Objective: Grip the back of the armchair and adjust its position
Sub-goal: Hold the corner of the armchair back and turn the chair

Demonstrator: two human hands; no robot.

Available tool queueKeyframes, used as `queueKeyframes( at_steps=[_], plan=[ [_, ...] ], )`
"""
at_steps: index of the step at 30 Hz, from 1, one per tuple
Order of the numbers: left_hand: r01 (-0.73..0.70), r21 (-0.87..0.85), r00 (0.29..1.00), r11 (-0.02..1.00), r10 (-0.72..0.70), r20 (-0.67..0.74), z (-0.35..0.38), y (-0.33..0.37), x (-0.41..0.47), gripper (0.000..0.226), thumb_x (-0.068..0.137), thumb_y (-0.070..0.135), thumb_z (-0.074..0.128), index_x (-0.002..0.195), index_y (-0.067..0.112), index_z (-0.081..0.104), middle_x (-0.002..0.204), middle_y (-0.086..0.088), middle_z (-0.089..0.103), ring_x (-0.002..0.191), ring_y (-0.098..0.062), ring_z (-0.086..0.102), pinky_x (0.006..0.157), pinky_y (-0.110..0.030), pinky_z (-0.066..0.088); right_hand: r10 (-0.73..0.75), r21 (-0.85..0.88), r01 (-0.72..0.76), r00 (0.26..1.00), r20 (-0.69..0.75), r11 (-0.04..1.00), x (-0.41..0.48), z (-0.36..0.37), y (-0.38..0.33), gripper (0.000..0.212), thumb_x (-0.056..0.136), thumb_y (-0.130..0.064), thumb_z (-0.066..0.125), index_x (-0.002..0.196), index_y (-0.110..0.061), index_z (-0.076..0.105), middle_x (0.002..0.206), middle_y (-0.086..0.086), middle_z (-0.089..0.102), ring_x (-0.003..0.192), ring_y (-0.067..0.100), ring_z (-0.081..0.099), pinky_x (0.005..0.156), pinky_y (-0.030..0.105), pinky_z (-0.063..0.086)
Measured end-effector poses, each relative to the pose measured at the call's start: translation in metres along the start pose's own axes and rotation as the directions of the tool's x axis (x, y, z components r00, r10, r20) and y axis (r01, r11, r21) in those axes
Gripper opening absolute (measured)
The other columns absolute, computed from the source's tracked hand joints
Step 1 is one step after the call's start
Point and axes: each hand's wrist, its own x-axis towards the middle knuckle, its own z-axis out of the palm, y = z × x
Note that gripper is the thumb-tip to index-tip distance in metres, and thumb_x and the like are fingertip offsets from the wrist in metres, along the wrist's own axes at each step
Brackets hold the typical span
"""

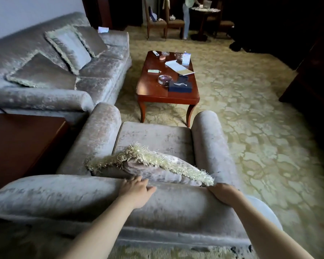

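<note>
A grey velvet armchair (153, 139) stands below me, its padded back roll (64, 195) nearest the camera. A fringed cushion (157, 165) leans on the seat against the back. My left hand (137, 191) lies on top of the back roll, fingers curling over its front edge toward the cushion. My right hand (223, 193) grips the back roll further right, its fingers hooked over the front edge and hidden from view.
A wooden coffee table (150, 90) with an ashtray, tissue box and papers stands just ahead of the armchair. A matching sofa (101, 79) runs along the left. A dark wooden side table (17, 143) sits at the left. Patterned carpet (251, 118) spreads right. A person stands by chairs far back.
</note>
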Motion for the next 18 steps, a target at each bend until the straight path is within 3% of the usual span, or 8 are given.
queueKeyframes(
  at_steps=[8,13,18],
  plan=[
    [0.243,0.036,0.967,0.969,-0.245,0.074,-0.006,0.018,0.003,0.085,0.084,0.076,0.012,0.149,0.022,0.02,0.158,-0.002,0.016,0.144,-0.02,0.018,0.113,-0.043,0.014,-0.109,-0.038,0.11,0.994,0.023,0.993,0.005,0.003,0.013,0.063,0.091,-0.061,0.023,0.135,-0.023,0.05,0.143,0.01,0.049,0.131,0.028,0.045,0.11,0.04,0.033],
    [0.265,0.122,0.957,0.957,-0.277,0.092,-0.015,0.027,-0.001,0.087,0.083,0.077,0.012,0.147,0.02,0.027,0.156,-0.004,0.026,0.14,-0.021,0.029,0.11,-0.039,0.023,-0.158,-0.009,0.159,0.987,0.015,0.987,0.001,-0.001,0.025,0.058,0.093,-0.058,0.025,0.127,-0.022,0.054,0.138,0.009,0.054,0.127,0.026,0.048,0.105,0.036,0.036],
    [0.284,0.14,0.944,0.949,-0.302,0.133,-0.018,0.037,-0.008,0.09,0.082,0.078,0.007,0.148,0.02,0.025,0.157,-0.005,0.023,0.141,-0.022,0.026,0.112,-0.041,0.021,-0.179,-0.032,0.182,0.98,0.085,0.983,-0.005,-0.005,0.034,0.06,0.093,-0.059,0.023,0.132,-0.024,0.051,0.139,0.007,0.052,0.127,0.027,0.047,0.104,0.036,0.036]
  ],
)
